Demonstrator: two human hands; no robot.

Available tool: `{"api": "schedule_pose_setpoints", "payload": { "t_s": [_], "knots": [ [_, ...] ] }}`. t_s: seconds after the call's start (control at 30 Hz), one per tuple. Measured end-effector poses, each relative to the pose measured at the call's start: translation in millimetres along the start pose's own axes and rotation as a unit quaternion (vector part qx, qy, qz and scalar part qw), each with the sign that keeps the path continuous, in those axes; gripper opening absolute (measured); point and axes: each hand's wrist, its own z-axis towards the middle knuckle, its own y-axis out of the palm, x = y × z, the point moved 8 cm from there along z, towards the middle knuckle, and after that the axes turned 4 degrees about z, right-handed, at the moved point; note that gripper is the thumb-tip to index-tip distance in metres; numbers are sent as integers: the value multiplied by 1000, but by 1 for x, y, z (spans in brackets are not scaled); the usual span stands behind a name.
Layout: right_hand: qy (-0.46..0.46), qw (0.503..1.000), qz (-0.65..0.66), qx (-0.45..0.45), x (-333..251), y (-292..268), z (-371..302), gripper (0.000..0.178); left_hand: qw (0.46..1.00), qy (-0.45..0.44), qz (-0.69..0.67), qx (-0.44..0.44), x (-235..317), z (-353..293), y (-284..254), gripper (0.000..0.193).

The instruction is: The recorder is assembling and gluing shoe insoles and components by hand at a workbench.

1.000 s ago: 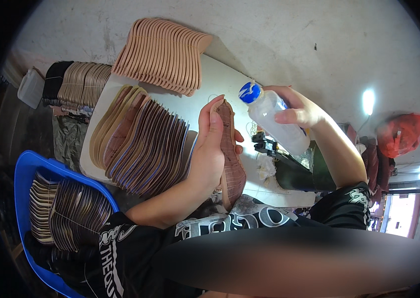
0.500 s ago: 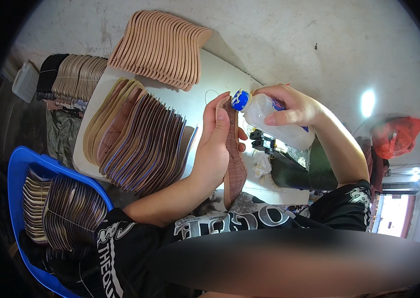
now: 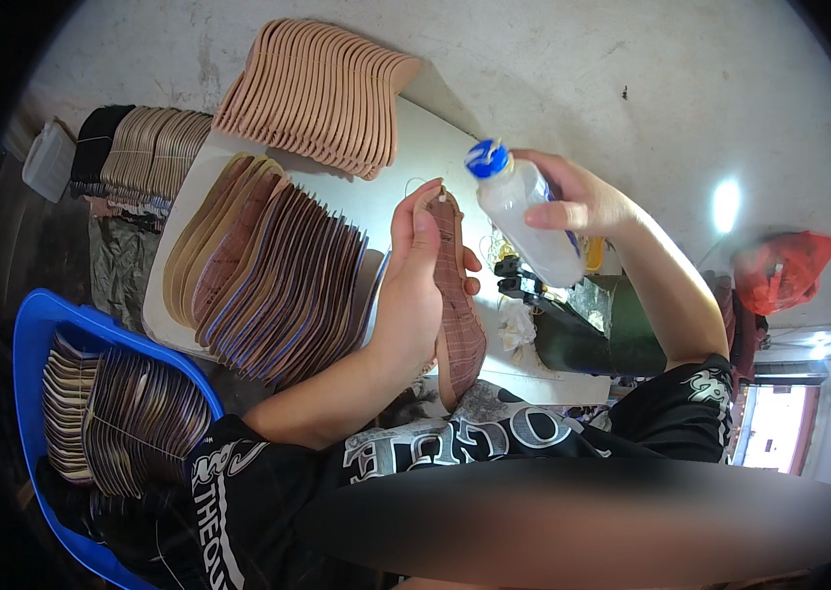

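My left hand (image 3: pixel 413 295) is wrapped round a brown insole (image 3: pixel 458 315) with pale cross lines, held upright with its narrow end at the top. A small white dab (image 3: pixel 443 197) sits on that upper end. Up and to the right, my right hand (image 3: pixel 577 205) grips a translucent plastic bottle (image 3: pixel 525 216). The bottle tilts with its blue cap (image 3: pixel 486 158) toward the upper left, apart from the insole. White residue streaks the cap. Left of my left hand, a row of brown insoles (image 3: pixel 283 280) stands on the white table (image 3: pixel 419 157).
Pinkish insoles (image 3: pixel 317 93) are stacked at the table's far side. A blue basket (image 3: pixel 34 393) with tied insole bundles stands at the left. More bundles (image 3: pixel 155 152) lie behind it. A black device (image 3: pixel 518 279) and dark green cylinder (image 3: pixel 631 329) are at the right, below a red bag (image 3: pixel 789 270).
The bottle has moved up and away from the insole's tip, where a white dab now shows. My left hand has turned the insole slightly, so more of its lined face shows.
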Motion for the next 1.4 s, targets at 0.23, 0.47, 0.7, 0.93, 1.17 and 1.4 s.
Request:
{"api": "schedule_pose_setpoints", "payload": {
  "t_s": [0.23,0.47,0.7,0.93,1.17,1.4],
  "knots": [
    [49,980,-48,187,42,-59,24,75,970,-88,-219,53,-25,19,-38,38],
    [201,939,-126,250,164,-109,60,64,955,-94,-237,152,-26,23,-52,50],
    [200,933,28,298,235,-144,85,65,962,-109,-217,129,-22,22,-49,51],
    [337,896,88,277,184,-101,47,83,937,-113,-299,140,-39,31,-58,49],
    [136,923,292,210,55,0,-33,68,949,-147,-238,145,-23,7,-37,52],
    [88,884,455,58,29,112,-129,60,963,-149,-215,-68,-29,6,-23,55]
  ]
}}
